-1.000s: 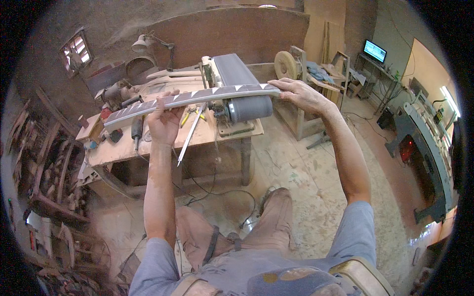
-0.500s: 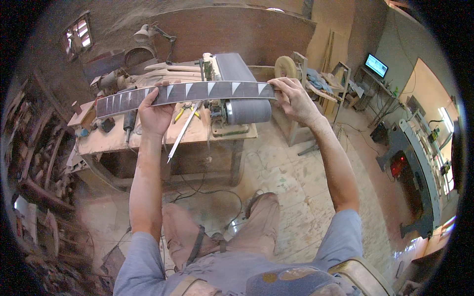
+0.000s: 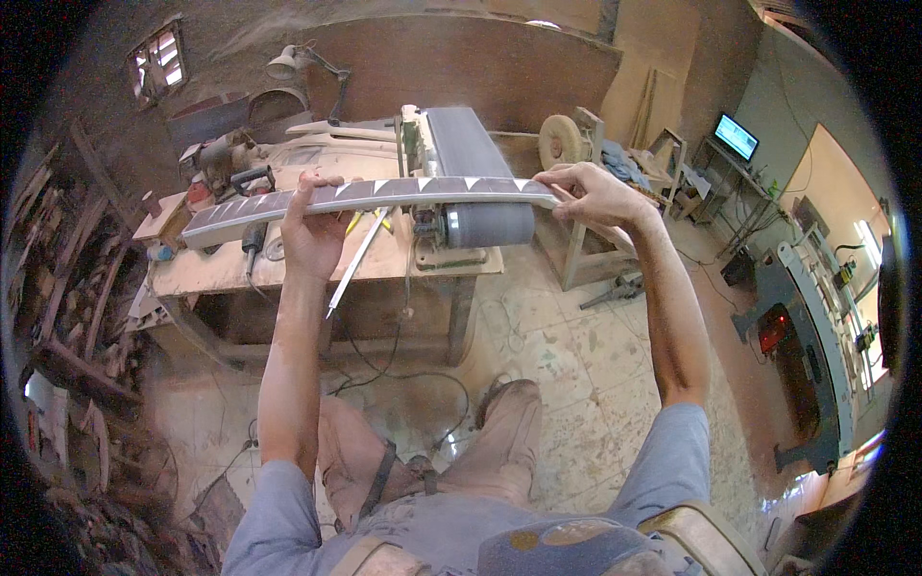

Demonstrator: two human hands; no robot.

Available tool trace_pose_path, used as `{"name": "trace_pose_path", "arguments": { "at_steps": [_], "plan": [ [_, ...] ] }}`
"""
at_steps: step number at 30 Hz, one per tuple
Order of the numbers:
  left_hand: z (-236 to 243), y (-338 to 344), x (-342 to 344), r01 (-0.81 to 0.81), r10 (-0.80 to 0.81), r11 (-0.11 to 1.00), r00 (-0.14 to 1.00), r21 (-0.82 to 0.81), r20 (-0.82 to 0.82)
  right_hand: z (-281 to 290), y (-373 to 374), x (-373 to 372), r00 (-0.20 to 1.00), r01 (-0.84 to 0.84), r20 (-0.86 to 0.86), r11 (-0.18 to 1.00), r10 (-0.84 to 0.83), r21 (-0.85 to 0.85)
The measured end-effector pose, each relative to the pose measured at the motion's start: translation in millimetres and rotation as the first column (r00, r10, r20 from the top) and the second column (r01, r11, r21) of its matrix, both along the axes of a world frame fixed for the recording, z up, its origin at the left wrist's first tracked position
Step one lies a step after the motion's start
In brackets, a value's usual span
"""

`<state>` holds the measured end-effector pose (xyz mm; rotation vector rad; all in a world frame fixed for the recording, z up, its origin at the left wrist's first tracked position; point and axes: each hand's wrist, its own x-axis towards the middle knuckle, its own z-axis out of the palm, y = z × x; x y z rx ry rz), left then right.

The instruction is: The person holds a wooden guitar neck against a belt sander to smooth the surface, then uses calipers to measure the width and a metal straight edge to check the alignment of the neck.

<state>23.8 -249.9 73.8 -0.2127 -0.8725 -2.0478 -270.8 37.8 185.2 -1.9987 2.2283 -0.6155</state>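
Both my hands hold a long dark guitar fretboard [image 3: 413, 192] with white triangular inlays and a pale edge turned toward me. My left hand [image 3: 313, 235] is closed around it left of the middle, thumb in front. At its right end, my right hand [image 3: 603, 202] pinches it between thumb and fingers. The fretboard crosses in front of a belt sander, between its grey belt [image 3: 464, 139] and front roller [image 3: 492, 226] as I see it. Whether it touches the sander, I cannot tell. Yellow-handled pliers [image 3: 386, 223] and a long thin metal tool [image 3: 356, 265] lie by my left hand.
The sander stands on a dusty wooden workbench [image 3: 206, 274] with wood pieces and power tools at the back. A desk lamp [image 3: 282, 65] stands behind. To the right are a buffing wheel [image 3: 559, 142], a lit screen [image 3: 736, 135] and a dark machine frame [image 3: 816, 355]. Cables cross the floor.
The fretboard has tilted, so its face is foreshortened and its pale near edge shows. Both hands have shifted slightly to the right in the picture, still holding it.
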Motion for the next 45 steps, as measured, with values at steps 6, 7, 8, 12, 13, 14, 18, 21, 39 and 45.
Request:
{"name": "trace_pose_path", "arguments": {
  "at_steps": [6,7,8,12,13,14,18,21,39,45],
  "plan": [
    [1.7,-1.3,-5.4,-0.206,0.187,0.968,0.973,0.143,0.137,12.1,-6.9,-29.3,0.912,-0.027,0.396,0.949,-0.105,0.316],
    [2.9,1.3,-5.0,-0.238,0.215,0.964,0.960,0.118,0.181,12.4,-6.4,-30.1,0.909,0.000,0.396,0.950,-0.131,0.313],
    [3.8,3.8,-5.9,-0.246,0.222,0.962,0.957,0.120,0.188,13.8,-6.6,-28.3,0.905,0.010,0.399,0.945,-0.148,0.328],
    [-0.3,-3.8,-0.5,-0.168,0.155,0.982,0.977,0.083,0.145,19.1,-6.4,-10.6,0.938,0.016,0.327,0.956,-0.116,0.293],
    [-2.7,-8.6,2.6,-0.120,0.112,0.991,0.987,0.061,0.119,17.2,-6.2,-5.2,0.954,0.007,0.286,0.965,-0.084,0.260],
    [-1.8,-5.7,1.6,-0.092,0.089,0.995,0.993,0.040,0.081,10.3,-4.3,-6.0,0.981,-0.006,0.192,0.987,-0.025,0.160],
    [3.1,-1.6,-0.2,0.035,-0.035,0.999,0.998,0.009,-0.054,-15.0,-0.3,2.4,0.984,0.009,-0.178,0.990,-0.034,-0.137],
    [9.2,2.9,-4.8,0.146,-0.133,0.986,0.980,0.077,-0.151,-32.8,0.9,5.4,0.921,-0.007,-0.367,0.937,-0.131,-0.350],
    [21.0,46.0,-19.2,-0.224,0.164,0.954,0.947,0.199,0.277,15.0,16.8,-14.6,0.982,0.189,-0.024,0.951,-0.189,0.246],
    [3.1,23.3,-19.2,0.026,-0.031,0.994,0.999,0.107,0.045,-49.8,9.5,-29.1,0.926,0.102,-0.347,0.983,-0.151,-0.154]
  ]
}}
